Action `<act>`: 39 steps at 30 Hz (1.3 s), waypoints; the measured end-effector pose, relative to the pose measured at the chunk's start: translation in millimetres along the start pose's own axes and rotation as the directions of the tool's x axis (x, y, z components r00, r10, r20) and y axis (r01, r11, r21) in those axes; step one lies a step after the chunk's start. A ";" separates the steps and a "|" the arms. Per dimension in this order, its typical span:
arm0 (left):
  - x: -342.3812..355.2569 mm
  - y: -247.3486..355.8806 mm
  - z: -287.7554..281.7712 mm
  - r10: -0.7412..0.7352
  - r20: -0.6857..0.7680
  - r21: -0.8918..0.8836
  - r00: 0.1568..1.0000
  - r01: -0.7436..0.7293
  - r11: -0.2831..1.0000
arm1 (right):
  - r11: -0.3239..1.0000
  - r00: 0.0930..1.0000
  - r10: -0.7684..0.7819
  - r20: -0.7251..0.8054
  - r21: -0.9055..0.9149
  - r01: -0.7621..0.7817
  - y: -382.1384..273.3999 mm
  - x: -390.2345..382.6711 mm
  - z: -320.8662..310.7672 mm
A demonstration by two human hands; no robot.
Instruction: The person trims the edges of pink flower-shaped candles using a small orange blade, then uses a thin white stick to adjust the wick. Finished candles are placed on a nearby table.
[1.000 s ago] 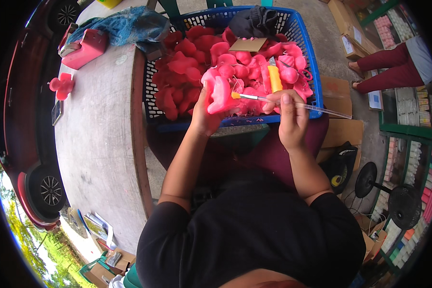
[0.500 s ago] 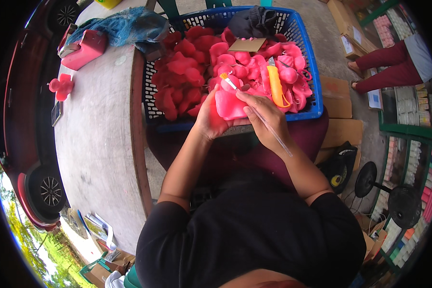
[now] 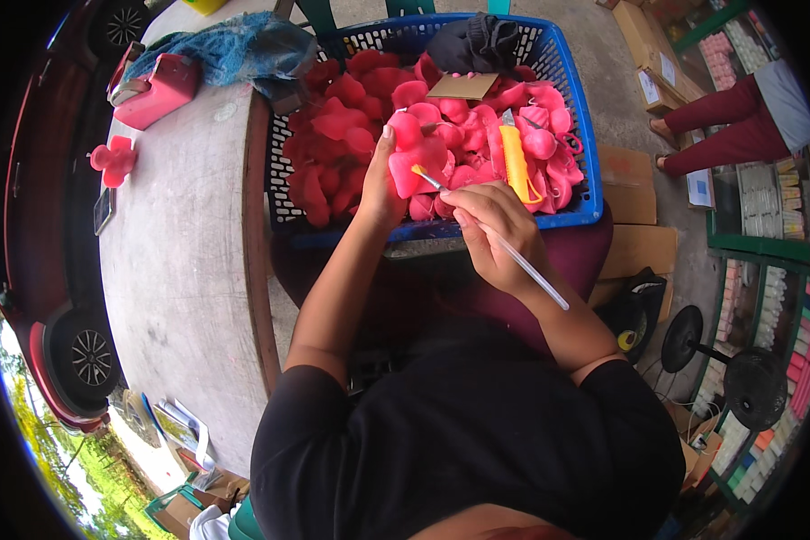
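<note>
In my left hand (image 3: 380, 189) I grip a bright pink molded piece (image 3: 407, 155), held up over the blue plastic basket (image 3: 581, 108). My right hand (image 3: 486, 216) is closed on a thin paintbrush (image 3: 540, 281) with a clear handle, its yellow bristles touching the face of that piece. The basket is piled with similar pink shapes (image 3: 342, 117). On the pile lie a yellow box cutter (image 3: 516, 157), a square of cardboard (image 3: 463, 84) and a dark cloth (image 3: 472, 42).
The pale table (image 3: 175, 279) at left bears a tape dispenser (image 3: 157, 99), blue mesh cloth (image 3: 216, 49), a pink figure (image 3: 112, 162) and a phone (image 3: 104, 210). A person (image 3: 738, 117) stands at right among cardboard boxes (image 3: 634, 243), shelves (image 3: 765, 315) and a black fan (image 3: 751, 387).
The pink piece has been turned and is now raised more upright by my left hand. My right hand has angled the brush downward along my forearm, its tip moving onto the piece.
</note>
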State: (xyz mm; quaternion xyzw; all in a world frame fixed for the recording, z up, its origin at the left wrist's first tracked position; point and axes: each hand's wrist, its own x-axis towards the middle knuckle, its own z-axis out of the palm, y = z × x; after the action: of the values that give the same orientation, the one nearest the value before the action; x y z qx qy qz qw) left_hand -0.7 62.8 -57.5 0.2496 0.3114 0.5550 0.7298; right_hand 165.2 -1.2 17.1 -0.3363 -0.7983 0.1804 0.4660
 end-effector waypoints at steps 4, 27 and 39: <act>6.1 -2.4 -3.0 -0.009 0.036 -0.051 0.999 0.011 0.999 | 1.000 0.999 -0.029 0.029 -0.003 0.029 -0.8 -1.0 8.1; -8.9 1.4 -10.0 0.184 0.019 -0.038 0.983 -0.184 0.982 | 0.991 0.995 0.098 -0.014 0.089 -0.096 -11.7 -11.4 6.4; -2.9 6.0 -18.4 0.038 0.174 -0.409 0.984 0.037 0.912 | 0.994 0.993 0.102 -0.051 0.035 -0.100 2.8 -0.2 2.5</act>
State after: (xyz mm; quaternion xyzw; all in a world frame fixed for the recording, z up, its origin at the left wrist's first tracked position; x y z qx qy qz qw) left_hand -18.7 61.8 -65.3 0.1397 0.1213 0.5834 0.7908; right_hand 164.1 0.7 14.1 -0.3731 -0.7646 0.2079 0.4827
